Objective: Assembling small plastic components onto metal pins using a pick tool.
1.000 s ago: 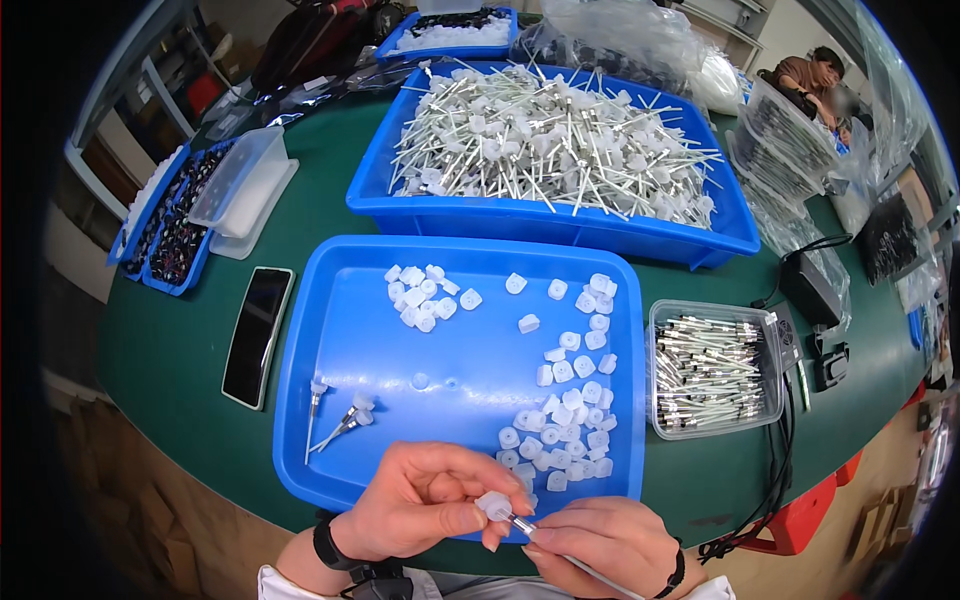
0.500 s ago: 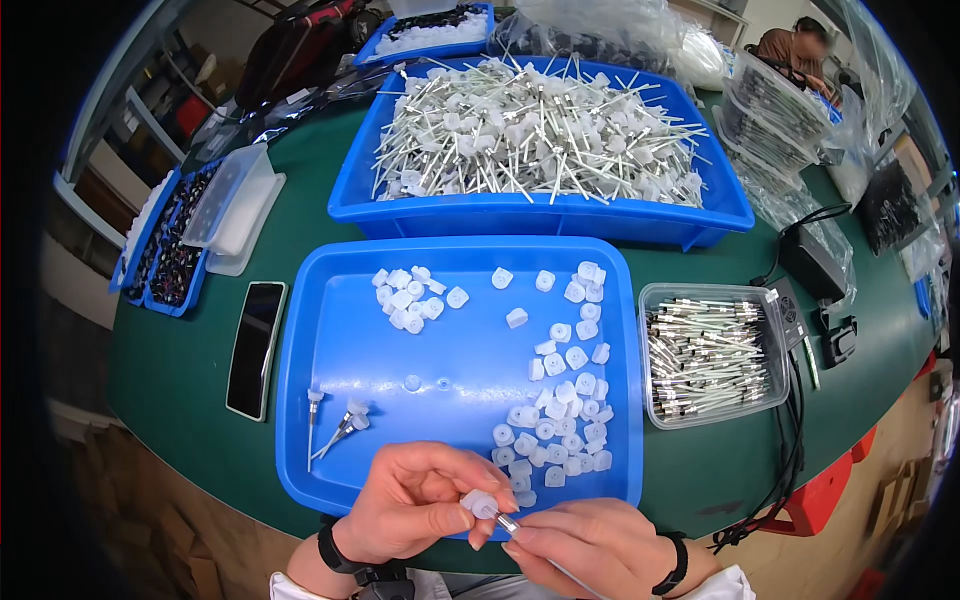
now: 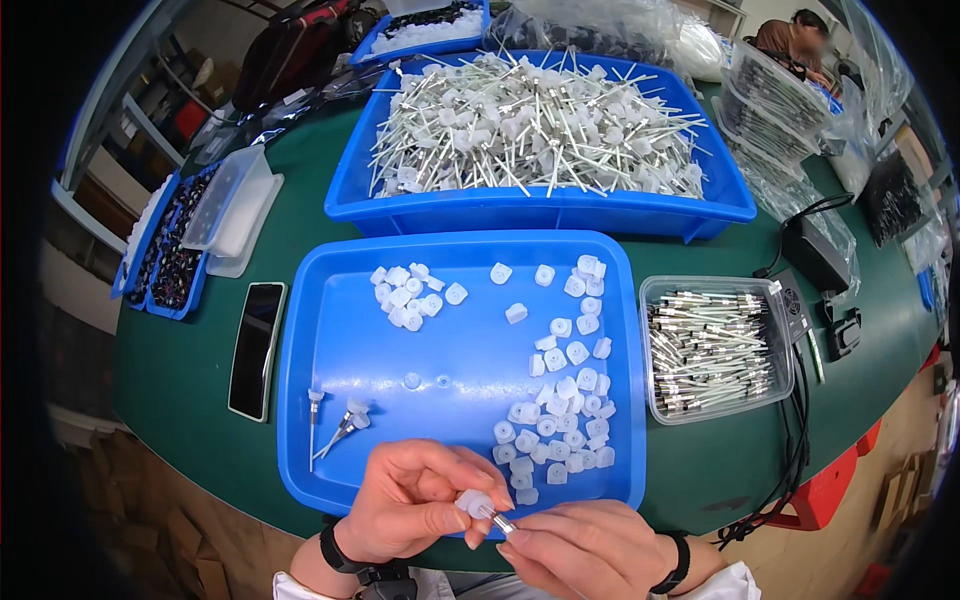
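My left hand [image 3: 420,500] pinches a small white plastic cap [image 3: 472,503] at the near edge of the shallow blue tray [image 3: 330,340]. My right hand [image 3: 590,550] holds a thin metal pin [image 3: 500,522] whose tip meets the cap. Loose white caps [image 3: 565,400] lie scattered over the right side of the tray, with a smaller cluster of caps [image 3: 410,295] at its upper left. A few finished pins with caps [image 3: 340,425] rest at the tray's lower left.
A deep blue bin [image 3: 540,210] of capped pins stands behind the tray. A clear tub of bare metal pins [image 3: 710,345] sits to the right. A dark phone [image 3: 257,348] lies left of the tray. Clear lidded boxes [image 3: 230,205], cables and a black adapter [image 3: 815,250] ring the green table.
Both hands stay at the tray's near edge, with the cap and pin now pressed closer together; the view has shifted slightly.
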### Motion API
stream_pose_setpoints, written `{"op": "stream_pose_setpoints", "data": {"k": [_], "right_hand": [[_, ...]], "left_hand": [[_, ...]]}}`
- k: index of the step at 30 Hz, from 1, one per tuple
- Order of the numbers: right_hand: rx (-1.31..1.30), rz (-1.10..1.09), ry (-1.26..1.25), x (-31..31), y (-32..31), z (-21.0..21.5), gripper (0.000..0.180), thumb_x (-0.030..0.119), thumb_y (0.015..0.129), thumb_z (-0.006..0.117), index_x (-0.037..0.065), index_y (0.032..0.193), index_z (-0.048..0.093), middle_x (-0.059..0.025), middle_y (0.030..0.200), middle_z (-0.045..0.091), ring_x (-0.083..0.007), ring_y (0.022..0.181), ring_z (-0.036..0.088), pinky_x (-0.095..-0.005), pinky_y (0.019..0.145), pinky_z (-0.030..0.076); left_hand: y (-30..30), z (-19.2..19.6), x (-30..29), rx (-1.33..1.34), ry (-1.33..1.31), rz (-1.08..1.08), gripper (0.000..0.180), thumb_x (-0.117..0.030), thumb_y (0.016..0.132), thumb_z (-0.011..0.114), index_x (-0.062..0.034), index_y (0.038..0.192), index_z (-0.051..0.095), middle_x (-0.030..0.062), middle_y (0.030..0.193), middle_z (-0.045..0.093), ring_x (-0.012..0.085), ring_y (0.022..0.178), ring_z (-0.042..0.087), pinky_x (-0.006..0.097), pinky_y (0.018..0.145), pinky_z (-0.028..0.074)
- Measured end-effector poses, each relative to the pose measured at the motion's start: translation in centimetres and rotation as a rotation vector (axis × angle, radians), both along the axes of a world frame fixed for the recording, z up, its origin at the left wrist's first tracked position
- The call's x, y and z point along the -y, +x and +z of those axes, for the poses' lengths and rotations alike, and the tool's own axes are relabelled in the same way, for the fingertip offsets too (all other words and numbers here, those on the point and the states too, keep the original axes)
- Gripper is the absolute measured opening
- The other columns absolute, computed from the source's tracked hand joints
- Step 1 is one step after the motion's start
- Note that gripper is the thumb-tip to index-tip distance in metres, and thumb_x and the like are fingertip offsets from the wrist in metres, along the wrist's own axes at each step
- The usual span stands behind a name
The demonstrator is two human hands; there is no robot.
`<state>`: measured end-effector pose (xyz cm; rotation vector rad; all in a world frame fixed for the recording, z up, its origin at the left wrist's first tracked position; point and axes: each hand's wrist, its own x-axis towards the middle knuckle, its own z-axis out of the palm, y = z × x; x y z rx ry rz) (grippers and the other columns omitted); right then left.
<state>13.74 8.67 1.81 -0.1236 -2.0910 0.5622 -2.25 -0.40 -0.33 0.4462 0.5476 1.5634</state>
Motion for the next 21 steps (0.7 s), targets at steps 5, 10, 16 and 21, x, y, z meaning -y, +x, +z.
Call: {"op": "stream_pose_setpoints", "data": {"k": [5, 10, 16, 21], "right_hand": [[-0.009, -0.026, 0.000, 0.10, -0.11, 0.07, 0.022, 0.000, 0.069, 0.069, -0.004, 0.087, 0.059, -0.0101, 0.076, 0.061, -0.0196, 0.063, 0.061, -0.0256, 0.055, 0.048], [-0.030, -0.069, 0.007, 0.29, -0.36, -0.12, 0.020, -0.001, 0.068, 0.069, -0.004, 0.085, 0.059, -0.0100, 0.073, 0.060, -0.0194, 0.060, 0.060, -0.0251, 0.052, 0.048], [-0.043, -0.064, -0.001, 0.11, -0.35, -0.59, 0.019, -0.001, 0.068, 0.068, -0.005, 0.084, 0.058, -0.0103, 0.073, 0.060, -0.0193, 0.059, 0.060, -0.0254, 0.051, 0.048], [-0.050, -0.036, -0.009, 0.15, -0.63, -0.37, 0.018, -0.002, 0.069, 0.068, -0.006, 0.084, 0.058, -0.0109, 0.074, 0.059, -0.0198, 0.060, 0.060, -0.0259, 0.051, 0.048]], "left_hand": [[0.13, -0.11, 0.00, 0.006, 0.006, 0.016, 0.024, 0.010, 0.076, 0.059, 0.0081, 0.100, 0.055, 0.0287, 0.098, 0.056, 0.0236, 0.075, 0.061, 0.030, 0.064, 0.052], [0.34, -0.21, -0.08, -0.052, 0.033, 0.074, 0.024, 0.011, 0.075, 0.059, 0.0074, 0.098, 0.056, 0.0293, 0.098, 0.056, 0.0247, 0.078, 0.061, 0.031, 0.065, 0.053], [0.40, -0.30, -0.11, -0.100, 0.018, 0.074, 0.024, 0.009, 0.076, 0.059, 0.0078, 0.100, 0.057, 0.0287, 0.099, 0.056, 0.0244, 0.077, 0.061, 0.031, 0.065, 0.053], [0.14, -0.24, 0.14, -0.101, -0.049, 0.020, 0.024, 0.007, 0.078, 0.059, 0.0083, 0.101, 0.057, 0.0266, 0.097, 0.058, 0.0226, 0.073, 0.061, 0.030, 0.064, 0.052]]}}
